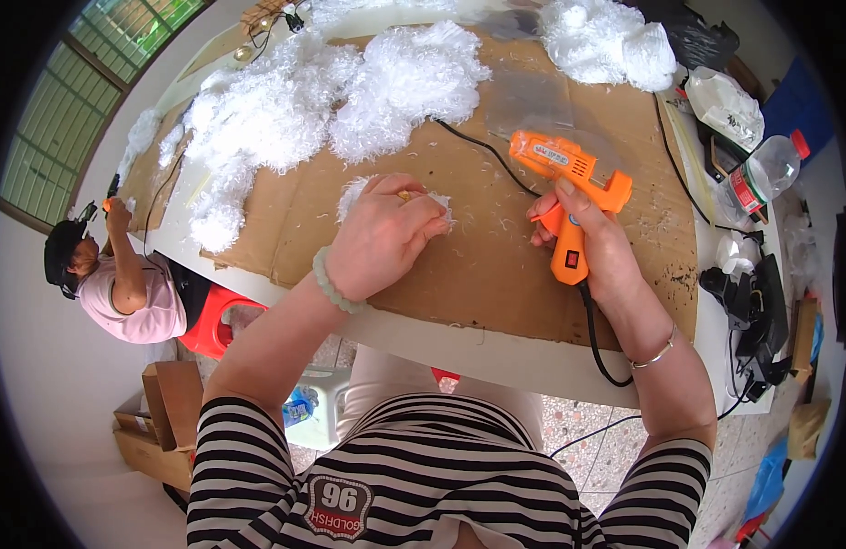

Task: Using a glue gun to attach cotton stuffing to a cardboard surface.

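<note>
My right hand [595, 233] is wrapped round the grip of an orange hot glue gun [569, 169], its nozzle end toward the upper left. From the foot of the grip a black cord runs down past the table edge. My left hand [386, 233] is closed, with its fingers bent over a small tuft of white shredded fluff [351, 198] on the cardboard sheet [496, 284]. White strands show on both sides of the knuckles; the fingertips are partly hidden. A gap separates the gun from the left hand.
Heaps of white fluff [409, 87] lie across the far side. A black cable [487, 145] crosses the cardboard. At the right stand a plastic bottle [761, 178] and black devices [761, 306]. On the left another person [130, 293] sits on a red stool [208, 325].
</note>
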Demonstrator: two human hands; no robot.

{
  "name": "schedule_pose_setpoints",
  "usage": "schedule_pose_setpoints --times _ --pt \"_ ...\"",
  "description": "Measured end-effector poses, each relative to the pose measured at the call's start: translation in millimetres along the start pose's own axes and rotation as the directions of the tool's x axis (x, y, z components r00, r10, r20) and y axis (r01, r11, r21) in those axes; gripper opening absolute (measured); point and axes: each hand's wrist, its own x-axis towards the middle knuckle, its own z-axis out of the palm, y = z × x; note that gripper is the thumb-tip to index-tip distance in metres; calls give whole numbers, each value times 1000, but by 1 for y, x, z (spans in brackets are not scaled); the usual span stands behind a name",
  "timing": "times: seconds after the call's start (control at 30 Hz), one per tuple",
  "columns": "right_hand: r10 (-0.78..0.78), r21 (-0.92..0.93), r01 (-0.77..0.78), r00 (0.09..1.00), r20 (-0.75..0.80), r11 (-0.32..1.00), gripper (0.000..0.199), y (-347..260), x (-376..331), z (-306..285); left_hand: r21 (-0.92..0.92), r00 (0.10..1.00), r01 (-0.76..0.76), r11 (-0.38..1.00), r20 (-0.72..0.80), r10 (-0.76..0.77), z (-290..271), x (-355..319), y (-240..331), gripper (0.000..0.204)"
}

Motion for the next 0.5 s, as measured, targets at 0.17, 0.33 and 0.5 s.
schedule_pose_setpoints --times 0.17,0.33,0.5 --pt "-21 -22 21 1000 21 1000 37 1 0 -1 -28 997 3 1000 -80 -6 -17 5 -9 7" --pt "16 -3 -17 1000 -18 1000 35 0 -1 0 -361 851 345 866 -269 -451 -64 -25 -33 12" --pt "20 -7 -20 1000 -23 1000 35 0 -1 0 -430 743 536 727 -168 -647 -91 -74 -37 22"
